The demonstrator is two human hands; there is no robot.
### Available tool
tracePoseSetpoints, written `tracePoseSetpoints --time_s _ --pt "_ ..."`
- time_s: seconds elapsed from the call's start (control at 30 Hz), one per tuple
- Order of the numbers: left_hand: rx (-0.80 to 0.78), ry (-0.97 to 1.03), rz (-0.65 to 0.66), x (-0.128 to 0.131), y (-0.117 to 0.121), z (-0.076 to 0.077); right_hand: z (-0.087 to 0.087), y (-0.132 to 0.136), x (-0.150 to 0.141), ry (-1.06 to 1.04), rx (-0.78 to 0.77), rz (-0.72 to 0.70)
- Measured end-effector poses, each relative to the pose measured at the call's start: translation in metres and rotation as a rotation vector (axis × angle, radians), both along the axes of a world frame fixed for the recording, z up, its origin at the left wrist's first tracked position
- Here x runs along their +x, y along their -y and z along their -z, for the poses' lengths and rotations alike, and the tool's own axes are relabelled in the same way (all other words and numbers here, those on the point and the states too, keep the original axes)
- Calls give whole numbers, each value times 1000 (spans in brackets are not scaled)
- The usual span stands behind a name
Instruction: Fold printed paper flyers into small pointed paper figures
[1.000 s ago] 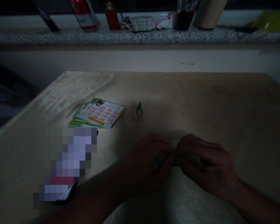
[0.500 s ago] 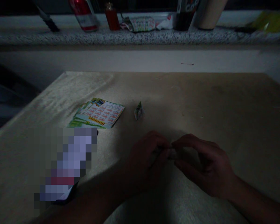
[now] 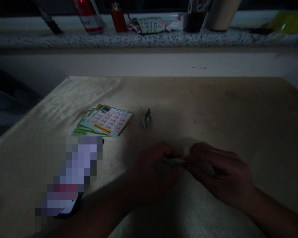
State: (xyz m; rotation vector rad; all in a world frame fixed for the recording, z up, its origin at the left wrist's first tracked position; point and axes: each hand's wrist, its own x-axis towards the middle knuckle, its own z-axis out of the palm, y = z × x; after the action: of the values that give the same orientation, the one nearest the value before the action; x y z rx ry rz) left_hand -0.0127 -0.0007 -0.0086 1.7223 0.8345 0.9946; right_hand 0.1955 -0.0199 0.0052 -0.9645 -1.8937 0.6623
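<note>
A small, thin, pale piece that looks like folded paper point(image 3: 175, 161) spans the gap between my two hands, low over the table. My right hand point(image 3: 222, 173) pinches its right end between thumb and fingertips. Curled around its left end is my left hand point(image 3: 154, 172), with the fingers partly lost in dark shadow. Beyond my hands a small crumpled or folded green and white paper point(image 3: 147, 118) stands on the table. To its left lies a fanned stack of printed leaflets point(image 3: 111, 119) with rows of red print.
A phone with a blurred screen point(image 3: 74, 175) lies beside my left forearm on the pale tabletop point(image 3: 238, 109). On the speckled sill point(image 3: 149, 40) behind are a red can point(image 3: 88, 16), a small red bottle point(image 3: 118, 19), crumpled wrappers point(image 3: 150, 25), a dark bottle point(image 3: 195, 16) and a beige cup point(image 3: 220, 15).
My right hand has shifted slightly right and its fingertips have closed on the paper's end. The paper now shows as a longer, flatter strip between my hands.
</note>
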Motion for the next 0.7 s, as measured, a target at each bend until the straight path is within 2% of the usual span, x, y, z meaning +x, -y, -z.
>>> tracePoseSetpoints --time_s 0.07,0.17,0.27,0.47,0.7 --pt "-53 0 21 1 -1 2 2 1 1 1 7 34" --pt "-135 30 -21 1 -2 3 3 3 2 -16 -1 75" --pt "-168 64 -55 2 -2 1 3 2 3 -63 -13 31" --pt "-210 79 -23 1 -4 -2 2 -1 3 -109 -52 -39" --pt "-371 84 -11 -1 -8 -7 1 2 4 -192 -334 -58"
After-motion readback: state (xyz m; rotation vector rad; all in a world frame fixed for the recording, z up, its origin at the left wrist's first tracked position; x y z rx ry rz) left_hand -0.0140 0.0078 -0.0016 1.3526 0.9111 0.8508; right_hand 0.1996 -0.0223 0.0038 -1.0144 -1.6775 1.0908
